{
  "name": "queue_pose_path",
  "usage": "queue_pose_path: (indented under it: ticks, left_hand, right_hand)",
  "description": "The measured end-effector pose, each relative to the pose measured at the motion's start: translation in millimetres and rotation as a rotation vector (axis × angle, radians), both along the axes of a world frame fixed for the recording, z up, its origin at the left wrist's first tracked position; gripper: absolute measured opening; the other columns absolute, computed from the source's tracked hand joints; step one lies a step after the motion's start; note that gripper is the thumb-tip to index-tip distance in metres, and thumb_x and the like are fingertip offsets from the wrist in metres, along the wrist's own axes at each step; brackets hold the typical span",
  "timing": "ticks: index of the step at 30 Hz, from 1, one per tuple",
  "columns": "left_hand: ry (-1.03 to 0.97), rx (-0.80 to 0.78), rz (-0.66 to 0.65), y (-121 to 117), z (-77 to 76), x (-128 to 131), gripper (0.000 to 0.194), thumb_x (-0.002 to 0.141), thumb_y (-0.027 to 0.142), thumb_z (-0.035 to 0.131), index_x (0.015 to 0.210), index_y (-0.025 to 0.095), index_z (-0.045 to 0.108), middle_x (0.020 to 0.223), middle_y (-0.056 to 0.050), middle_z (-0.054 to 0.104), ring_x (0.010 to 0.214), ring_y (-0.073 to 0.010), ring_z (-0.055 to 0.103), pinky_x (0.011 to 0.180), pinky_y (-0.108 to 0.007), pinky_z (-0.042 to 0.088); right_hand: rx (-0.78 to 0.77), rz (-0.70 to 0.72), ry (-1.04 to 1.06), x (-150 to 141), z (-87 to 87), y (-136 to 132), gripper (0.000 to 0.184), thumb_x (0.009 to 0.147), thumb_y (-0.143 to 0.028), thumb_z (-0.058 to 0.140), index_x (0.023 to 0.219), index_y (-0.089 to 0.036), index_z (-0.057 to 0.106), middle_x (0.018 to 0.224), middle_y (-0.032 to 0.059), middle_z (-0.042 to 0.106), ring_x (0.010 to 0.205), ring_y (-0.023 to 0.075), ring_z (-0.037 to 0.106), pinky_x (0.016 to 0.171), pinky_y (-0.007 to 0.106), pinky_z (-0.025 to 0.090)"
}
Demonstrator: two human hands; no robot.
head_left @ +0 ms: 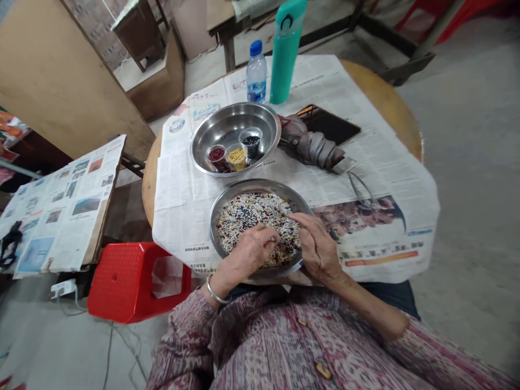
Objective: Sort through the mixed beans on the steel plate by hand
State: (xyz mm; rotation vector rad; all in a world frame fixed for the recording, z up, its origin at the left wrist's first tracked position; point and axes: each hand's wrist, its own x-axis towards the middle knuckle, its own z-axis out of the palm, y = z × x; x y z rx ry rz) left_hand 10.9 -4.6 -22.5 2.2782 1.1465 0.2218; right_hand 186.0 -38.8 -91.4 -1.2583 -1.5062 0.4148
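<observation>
A round steel tray (260, 184) on the newspaper holds a mix of white grains and red, yellow and black beans (254, 211). My left hand (254, 246) is over the tray's near middle, its fingers curled together; what they pinch, if anything, is too small to make out. Over the right rim is my right hand (319, 246), its index finger stretched toward the grains and apart from the bent thumb, with nothing seen in it. Behind, a steel basin (227, 122) holds clear cups of red beans (216, 155), yellow beans (236, 157) and black beans (251, 142).
A water bottle (256, 73) and a teal flask (286, 54) stand at the table's back. A folded grey umbrella (312, 146) and a dark phone (331, 124) lie right of the basin. A red stool (117, 281) and a newspaper-covered table (69, 200) are at left.
</observation>
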Motion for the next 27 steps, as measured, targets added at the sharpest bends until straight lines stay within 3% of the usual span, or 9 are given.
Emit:
queue_pose_path:
  ticks: [3, 6, 10, 13, 15, 18, 21, 27]
  left_hand:
    - [0.039, 0.098, -0.204, -5, -0.5, 9, 0.019, 0.099, 0.017, 0.057, 0.114, 0.018, 0.068, 0.115, -0.009, 0.065, 0.111, -0.0214, 0.06, 0.105, -0.037, 0.05]
    - [0.167, 0.239, -0.259, 0, -2.8, 18, 0.024, 0.1, 0.022, 0.054, 0.121, 0.021, 0.067, 0.125, -0.011, 0.062, 0.119, -0.0271, 0.055, 0.105, -0.044, 0.049]
    - [0.263, 0.336, -0.097, 14, -2.5, 10, 0.026, 0.102, 0.017, 0.047, 0.119, 0.021, 0.067, 0.126, -0.009, 0.061, 0.117, -0.0263, 0.054, 0.098, -0.041, 0.052]
    - [0.23, 0.363, 0.121, 20, -2.6, -11, 0.027, 0.1, 0.012, 0.048, 0.118, 0.021, 0.066, 0.128, -0.009, 0.06, 0.115, -0.0243, 0.054, 0.097, -0.039, 0.052]
    - [0.166, 0.355, 0.23, 19, -4.6, -28, 0.026, 0.1, 0.009, 0.048, 0.114, 0.02, 0.067, 0.117, -0.009, 0.062, 0.109, -0.0224, 0.056, 0.097, -0.037, 0.052]
    - [0.015, 0.319, 0.262, 15, -10.2, -49, 0.026, 0.1, 0.007, 0.045, 0.102, 0.019, 0.068, 0.098, -0.006, 0.062, 0.097, -0.0189, 0.059, 0.093, -0.034, 0.053]
    - [-0.132, 0.351, 0.267, 11, -14.8, -60, 0.025, 0.099, 0.006, 0.046, 0.096, 0.02, 0.066, 0.096, -0.005, 0.063, 0.096, -0.0177, 0.06, 0.092, -0.033, 0.053]
    - [-0.261, 0.482, 0.408, 22, -14.0, -73, 0.021, 0.097, 0.007, 0.049, 0.089, 0.02, 0.064, 0.089, -0.003, 0.066, 0.092, -0.0166, 0.063, 0.089, -0.031, 0.052]
  right_hand:
    - [0.039, 0.018, 0.01, 1, -1.9, 0, 0.037, 0.104, -0.028, 0.04, 0.131, -0.024, 0.064, 0.127, 0.0108, 0.07, 0.12, 0.0259, 0.064, 0.105, 0.047, 0.052]
    - [0.042, 0.02, -0.005, 2, -3.7, 0, 0.036, 0.104, -0.027, 0.04, 0.132, -0.024, 0.064, 0.127, 0.0112, 0.07, 0.12, 0.026, 0.064, 0.104, 0.048, 0.052]
    - [0.036, 0.011, -0.015, 2, -3.8, 0, 0.035, 0.104, -0.027, 0.042, 0.129, -0.024, 0.065, 0.124, 0.0108, 0.071, 0.117, 0.0257, 0.065, 0.102, 0.048, 0.053]
    - [0.024, 0.011, -0.014, 1, -3.1, 1, 0.034, 0.103, -0.028, 0.042, 0.128, -0.025, 0.066, 0.123, 0.0101, 0.071, 0.117, 0.0261, 0.065, 0.103, 0.048, 0.052]
    - [0.023, 0.01, -0.01, 1, -3.1, 0, 0.034, 0.103, -0.028, 0.042, 0.128, -0.025, 0.066, 0.122, 0.0099, 0.072, 0.117, 0.0262, 0.065, 0.102, 0.048, 0.053]
    - [0.021, 0.007, -0.011, 1, -4.2, 0, 0.034, 0.103, -0.028, 0.043, 0.127, -0.026, 0.066, 0.121, 0.0096, 0.072, 0.116, 0.0265, 0.066, 0.102, 0.048, 0.053]
    - [0.006, 0.004, -0.023, 2, -5.4, 0, 0.034, 0.103, -0.03, 0.043, 0.126, -0.026, 0.067, 0.119, 0.0095, 0.073, 0.114, 0.0273, 0.066, 0.101, 0.049, 0.053]
    - [0.011, 0.009, -0.064, 3, -5.0, 1, 0.032, 0.102, -0.028, 0.045, 0.125, -0.026, 0.068, 0.118, 0.0096, 0.073, 0.112, 0.0266, 0.067, 0.1, 0.048, 0.053]
